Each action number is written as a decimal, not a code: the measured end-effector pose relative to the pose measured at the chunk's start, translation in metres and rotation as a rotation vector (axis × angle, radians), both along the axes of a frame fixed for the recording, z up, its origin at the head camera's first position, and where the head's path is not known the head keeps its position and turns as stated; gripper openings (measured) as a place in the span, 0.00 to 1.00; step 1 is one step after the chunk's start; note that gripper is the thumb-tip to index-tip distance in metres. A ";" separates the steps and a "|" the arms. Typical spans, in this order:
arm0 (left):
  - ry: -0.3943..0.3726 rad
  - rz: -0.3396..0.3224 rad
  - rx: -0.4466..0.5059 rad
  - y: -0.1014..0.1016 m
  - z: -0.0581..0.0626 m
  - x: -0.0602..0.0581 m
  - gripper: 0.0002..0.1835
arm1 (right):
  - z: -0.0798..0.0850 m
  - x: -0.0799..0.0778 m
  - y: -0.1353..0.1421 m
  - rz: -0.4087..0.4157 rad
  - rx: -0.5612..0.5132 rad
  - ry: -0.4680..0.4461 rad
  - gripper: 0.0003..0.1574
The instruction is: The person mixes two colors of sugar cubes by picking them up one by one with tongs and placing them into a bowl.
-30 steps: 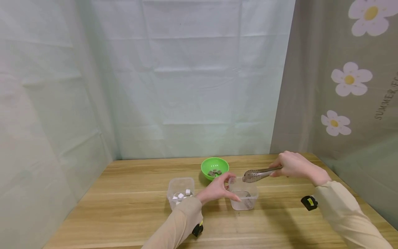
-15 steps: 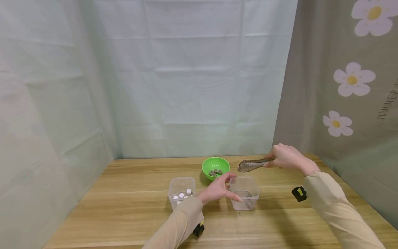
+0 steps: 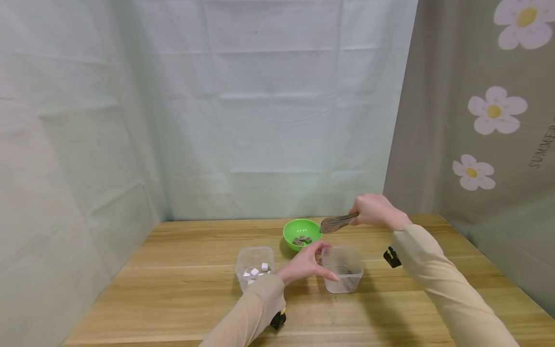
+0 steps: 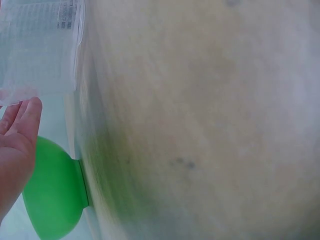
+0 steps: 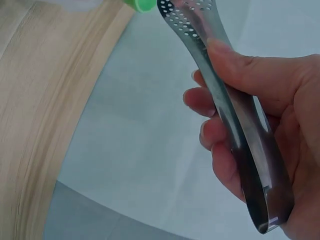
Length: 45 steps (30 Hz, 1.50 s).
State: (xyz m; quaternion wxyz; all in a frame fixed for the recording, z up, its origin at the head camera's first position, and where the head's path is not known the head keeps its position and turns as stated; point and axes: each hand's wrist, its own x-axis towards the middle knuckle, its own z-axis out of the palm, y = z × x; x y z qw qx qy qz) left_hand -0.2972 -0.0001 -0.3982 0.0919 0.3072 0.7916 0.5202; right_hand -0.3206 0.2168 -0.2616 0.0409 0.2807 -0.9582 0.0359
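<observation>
My right hand (image 3: 376,210) holds perforated metal tongs (image 3: 339,222), its thumb on one arm and its fingers wrapped round the other in the right wrist view. The tongs' tips reach the right rim of a green bowl (image 3: 291,231), which holds several brown cubes (image 3: 302,239). I cannot tell whether the tips carry anything. With thumb in front and fingers behind, my left hand (image 3: 305,265) grips the left side of a clear plastic container (image 3: 347,262). A little dark content shows low inside it. In the left wrist view the fingertips (image 4: 34,106) lie against its wall.
A second clear container (image 3: 255,253) with several white cubes (image 3: 255,272) stands left of my left hand, partly behind the forearm. The wooden table (image 3: 173,289) ends at a pale curtain (image 3: 269,144) at the back and a flowered curtain (image 3: 468,212) on the right.
My right hand has carried the tongs up and leftward from over the clear container to the green bowl's right rim. The left hand has stayed on the container.
</observation>
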 end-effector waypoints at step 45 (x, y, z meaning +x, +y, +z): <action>0.010 0.016 -0.014 0.000 -0.001 0.001 0.44 | 0.022 0.047 0.014 -0.033 0.127 0.063 0.12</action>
